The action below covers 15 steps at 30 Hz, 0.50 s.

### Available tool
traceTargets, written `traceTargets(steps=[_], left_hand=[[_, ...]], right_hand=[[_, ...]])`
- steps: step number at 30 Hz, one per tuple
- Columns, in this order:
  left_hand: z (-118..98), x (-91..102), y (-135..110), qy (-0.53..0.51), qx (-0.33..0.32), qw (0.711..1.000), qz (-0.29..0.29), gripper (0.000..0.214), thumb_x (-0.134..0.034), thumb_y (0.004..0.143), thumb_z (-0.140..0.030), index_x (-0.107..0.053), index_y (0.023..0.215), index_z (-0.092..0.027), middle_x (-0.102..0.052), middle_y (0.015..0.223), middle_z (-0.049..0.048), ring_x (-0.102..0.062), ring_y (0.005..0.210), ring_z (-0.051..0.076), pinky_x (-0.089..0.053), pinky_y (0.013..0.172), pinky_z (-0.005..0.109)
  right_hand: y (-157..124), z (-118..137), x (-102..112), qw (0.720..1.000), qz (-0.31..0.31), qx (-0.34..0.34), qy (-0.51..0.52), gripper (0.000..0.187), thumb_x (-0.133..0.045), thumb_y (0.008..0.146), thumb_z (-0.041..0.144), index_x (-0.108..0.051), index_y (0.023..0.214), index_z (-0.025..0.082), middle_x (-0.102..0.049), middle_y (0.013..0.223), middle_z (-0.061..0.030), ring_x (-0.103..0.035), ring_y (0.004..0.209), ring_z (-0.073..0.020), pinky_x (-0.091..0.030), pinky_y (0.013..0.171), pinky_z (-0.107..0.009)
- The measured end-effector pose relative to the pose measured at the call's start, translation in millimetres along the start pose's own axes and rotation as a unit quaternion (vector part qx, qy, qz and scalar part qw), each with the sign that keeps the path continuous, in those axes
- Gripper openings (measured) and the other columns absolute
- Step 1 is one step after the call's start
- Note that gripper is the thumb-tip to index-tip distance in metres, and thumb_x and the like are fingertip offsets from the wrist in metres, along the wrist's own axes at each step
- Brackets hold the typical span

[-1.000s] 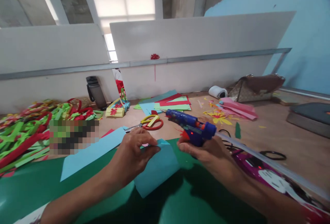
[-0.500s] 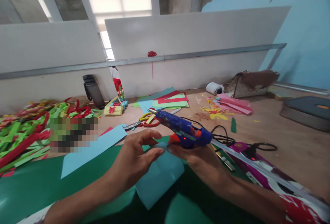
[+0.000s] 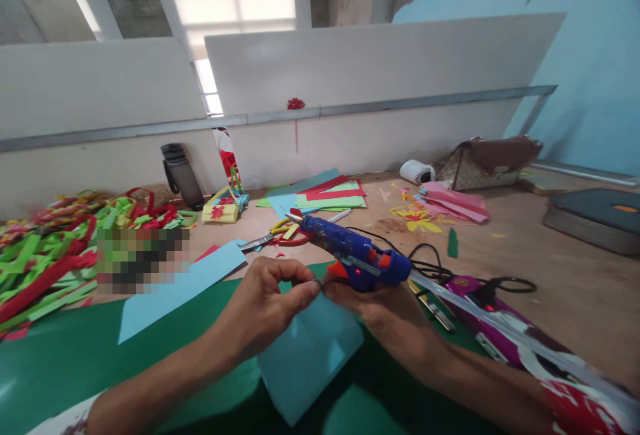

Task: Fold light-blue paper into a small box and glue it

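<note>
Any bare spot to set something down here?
Bare wood right of the black cable, before the dark tray; also the green sheet left of the left hand. Crowded: strip pile, scissors, paper stack.

A mat (image 3: 75, 355) covers the near bench (image 3: 575, 275). Over it, the folded sheet (image 3: 307, 355) sits below the left grip (image 3: 265, 301) and right grip (image 3: 380, 305), with the glue gun (image 3: 355, 258) in the right one. Scissors (image 3: 283, 235) lie just beyond, a stack of sheets (image 3: 327, 196) farther. A heap of strips (image 3: 45, 255) lies left, a bottle (image 3: 183, 178) behind it, and a bag (image 3: 493, 158) far right.
</note>
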State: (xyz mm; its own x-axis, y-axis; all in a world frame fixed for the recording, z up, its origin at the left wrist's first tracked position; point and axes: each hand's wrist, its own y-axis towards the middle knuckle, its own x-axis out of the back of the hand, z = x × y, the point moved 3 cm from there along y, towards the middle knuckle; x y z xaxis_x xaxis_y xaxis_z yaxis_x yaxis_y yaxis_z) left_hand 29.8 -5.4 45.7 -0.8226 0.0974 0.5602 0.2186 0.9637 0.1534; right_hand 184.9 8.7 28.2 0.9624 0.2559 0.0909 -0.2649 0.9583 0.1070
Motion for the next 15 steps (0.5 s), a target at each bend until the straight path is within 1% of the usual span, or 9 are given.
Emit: traceTargets(steps=[2, 4, 6, 10, 15], left_hand=[[0.6, -0.5, 0.1, 0.005, 0.01, 1.0, 0.004, 0.023, -0.053, 0.078, -0.03, -0.061, 0.064, -0.014, -0.046, 0.053, -0.0036, -0.038, 0.051, 0.008, -0.03, 0.048, 0.019], [0.5, -0.9, 0.3, 0.006, 0.017, 1.0, 0.003, 0.024, -0.052, 0.079, -0.031, -0.061, 0.064, -0.014, -0.046, 0.052, -0.0037, -0.037, 0.05, 0.008, -0.029, 0.046, 0.019], [-0.4, -1.1, 0.8, -0.004, 0.014, 1.0, 0.001, 0.021, -0.053, 0.078, -0.029, -0.061, 0.066, -0.014, -0.049, 0.055, -0.0031, -0.039, 0.051, 0.008, -0.031, 0.047, 0.018], [-1.5, -1.1, 1.8, -0.028, 0.011, 0.999, 0.011, 0.014, -0.055, 0.074, -0.024, -0.06, 0.066, -0.014, -0.054, 0.06, -0.0019, -0.043, 0.055, 0.009, -0.033, 0.051, 0.019], [-1.9, -0.3, 2.2, -0.044, 0.024, 0.998, 0.032, 0.016, -0.054, 0.075, -0.025, -0.059, 0.064, -0.014, -0.047, 0.055, -0.0039, -0.036, 0.05, 0.007, -0.028, 0.047, 0.018]], right_hand=[[-0.5, -0.8, -0.2, 1.0, 0.011, -0.014, 0.009, 0.014, -0.066, 0.065, 0.031, -0.061, 0.069, 0.019, -0.058, 0.067, 0.0022, -0.05, 0.065, -0.0147, -0.042, 0.061, -0.025], [0.1, -1.6, 0.3, 1.0, 0.015, -0.013, 0.013, 0.015, -0.066, 0.065, 0.032, -0.058, 0.066, 0.019, -0.058, 0.066, 0.002, -0.05, 0.066, -0.0154, -0.042, 0.062, -0.025], [1.3, -1.7, 0.7, 1.0, 0.024, -0.002, 0.004, 0.017, -0.065, 0.066, 0.031, -0.054, 0.062, 0.019, -0.055, 0.063, 0.0023, -0.049, 0.064, -0.015, -0.041, 0.06, -0.025], [1.8, 0.1, 0.4, 0.999, 0.051, 0.004, 0.002, 0.017, -0.062, 0.067, 0.029, -0.051, 0.06, 0.019, -0.05, 0.061, 0.0029, -0.044, 0.06, -0.0134, -0.039, 0.057, -0.024], [-0.7, 1.9, -1.8, 0.998, 0.056, -0.003, 0.012, 0.018, -0.059, 0.067, 0.028, -0.046, 0.058, 0.019, -0.043, 0.059, 0.0033, -0.038, 0.057, -0.0114, -0.035, 0.052, -0.023]])
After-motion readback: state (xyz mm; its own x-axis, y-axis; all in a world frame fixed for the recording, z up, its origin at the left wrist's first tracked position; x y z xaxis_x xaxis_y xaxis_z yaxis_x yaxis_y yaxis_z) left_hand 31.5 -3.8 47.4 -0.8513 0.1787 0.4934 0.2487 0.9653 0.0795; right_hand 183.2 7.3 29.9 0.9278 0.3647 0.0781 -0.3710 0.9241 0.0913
